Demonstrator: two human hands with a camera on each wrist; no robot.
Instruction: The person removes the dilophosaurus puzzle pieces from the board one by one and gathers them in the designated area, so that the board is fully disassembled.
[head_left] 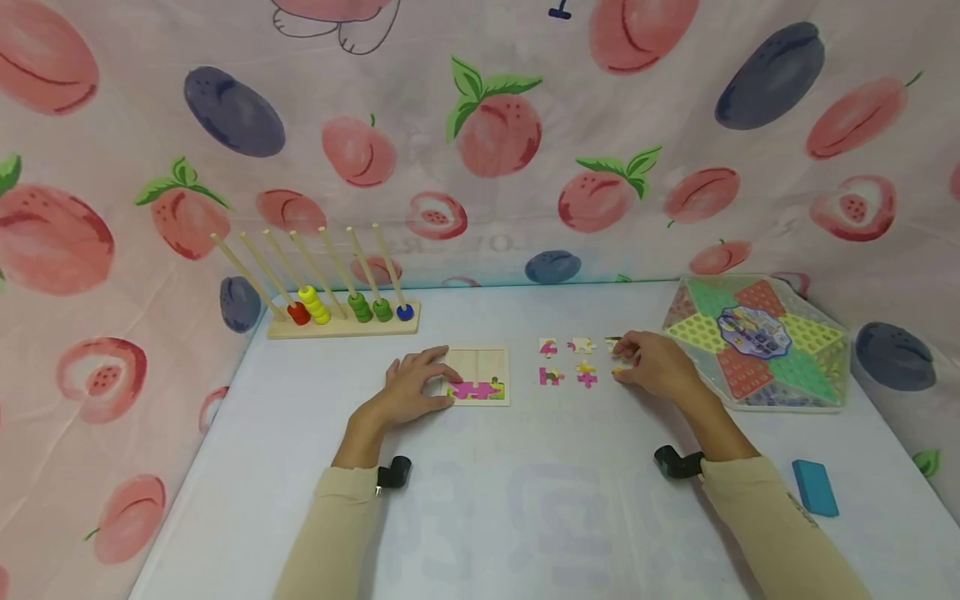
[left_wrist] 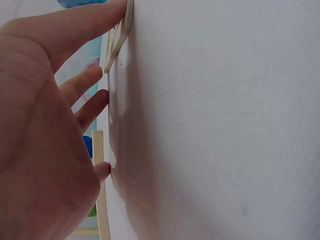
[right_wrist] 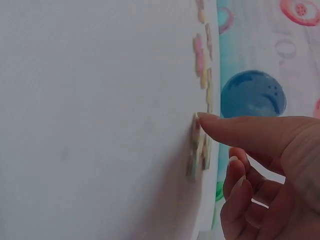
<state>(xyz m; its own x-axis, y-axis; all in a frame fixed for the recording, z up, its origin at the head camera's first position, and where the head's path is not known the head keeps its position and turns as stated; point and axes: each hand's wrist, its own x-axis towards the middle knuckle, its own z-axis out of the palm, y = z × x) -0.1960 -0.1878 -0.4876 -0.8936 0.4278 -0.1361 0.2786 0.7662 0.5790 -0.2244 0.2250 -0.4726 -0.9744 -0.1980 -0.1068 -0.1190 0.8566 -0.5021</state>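
A small square wooden puzzle tray lies on the table, a pink and green strip of fitted pieces along its near side. My left hand rests at its left edge, thumb at the near corner and fingers spread over the side; in the left wrist view the thumb touches the rim. To the right, loose puzzle pieces lie in two rows, among them a pink and yellow piece. My right hand is over the rightmost pieces, thumb and index finger apart. Its thumb tip meets a puzzle piece, partly covered in the head view.
A wooden bead abacus with upright rods stands at the back left. At the back right is a clear plastic box with a colourful lid. A blue block lies by the right forearm. A fruit-print cloth hangs behind the table.
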